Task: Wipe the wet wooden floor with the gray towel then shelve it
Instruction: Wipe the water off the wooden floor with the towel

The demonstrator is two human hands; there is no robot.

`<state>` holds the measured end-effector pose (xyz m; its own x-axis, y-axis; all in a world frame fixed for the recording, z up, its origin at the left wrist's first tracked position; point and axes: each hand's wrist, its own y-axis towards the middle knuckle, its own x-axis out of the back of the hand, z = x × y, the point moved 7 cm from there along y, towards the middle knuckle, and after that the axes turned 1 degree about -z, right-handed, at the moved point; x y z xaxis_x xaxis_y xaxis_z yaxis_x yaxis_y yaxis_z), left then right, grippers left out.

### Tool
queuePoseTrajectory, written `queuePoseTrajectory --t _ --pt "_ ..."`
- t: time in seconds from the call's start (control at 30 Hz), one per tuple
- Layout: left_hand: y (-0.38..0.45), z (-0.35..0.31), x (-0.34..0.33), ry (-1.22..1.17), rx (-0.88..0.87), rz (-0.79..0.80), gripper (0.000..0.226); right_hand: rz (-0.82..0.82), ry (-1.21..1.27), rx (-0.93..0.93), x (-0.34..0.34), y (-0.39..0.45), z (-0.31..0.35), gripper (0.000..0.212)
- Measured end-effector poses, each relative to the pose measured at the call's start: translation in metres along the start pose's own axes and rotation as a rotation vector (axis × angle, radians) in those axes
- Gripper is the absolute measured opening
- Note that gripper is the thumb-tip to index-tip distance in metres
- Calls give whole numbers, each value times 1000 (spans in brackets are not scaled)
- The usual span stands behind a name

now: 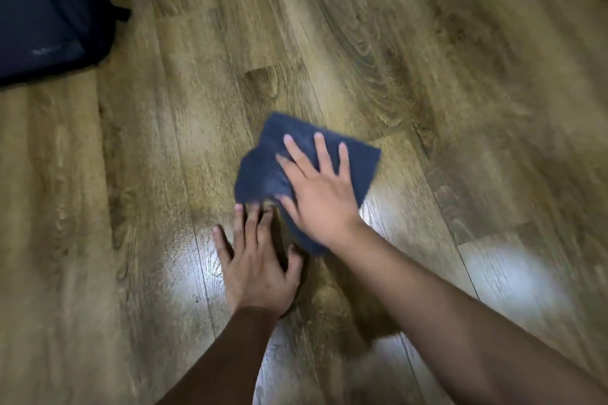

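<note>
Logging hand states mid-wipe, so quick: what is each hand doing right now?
Left hand: open, fingers spread flat on the wooden floor, holding nothing.
Right hand: open, straight fingers pressing the gray towel onto the floor.

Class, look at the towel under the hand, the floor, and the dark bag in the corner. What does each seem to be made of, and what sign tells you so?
Towel: soft woven cloth, probably microfibre or terry; matte, it folds and bunches.
Floor: wood-look planks, possibly laminate; printed-looking grain, seams, glossy glare patches.
Dark bag: apparently synthetic fabric; dull surface, strap.
</note>
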<state>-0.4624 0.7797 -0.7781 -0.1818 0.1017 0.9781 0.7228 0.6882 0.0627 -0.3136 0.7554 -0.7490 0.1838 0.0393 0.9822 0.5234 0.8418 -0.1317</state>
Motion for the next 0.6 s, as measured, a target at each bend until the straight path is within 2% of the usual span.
queuePoseTrajectory --t 0.07,0.17,0.27,0.33,0.43,0.5,0.6 --pt "1 -1 0 -2 -6 8 72 -8 -5 20 -5 -39 -20 64" --pt "1 -1 1 -8 -12 26 71 -24 2 -77 -1 -66 -79 63" --pt "1 -3 2 2 -13 49 71 -30 78 -317 9 -46 -134 61" --pt "2 -3 4 0 -8 64 72 -78 157 -472 17 -16 -146 59" --pt "2 -2 3 2 -10 65 73 -122 179 -555 20 33 -119 61" --pt "1 -3 4 -4 -17 53 73 -114 163 -469 18 57 -76 62" --pt "3 -2 5 -23 -12 29 70 -92 91 -246 13 59 -9 63"
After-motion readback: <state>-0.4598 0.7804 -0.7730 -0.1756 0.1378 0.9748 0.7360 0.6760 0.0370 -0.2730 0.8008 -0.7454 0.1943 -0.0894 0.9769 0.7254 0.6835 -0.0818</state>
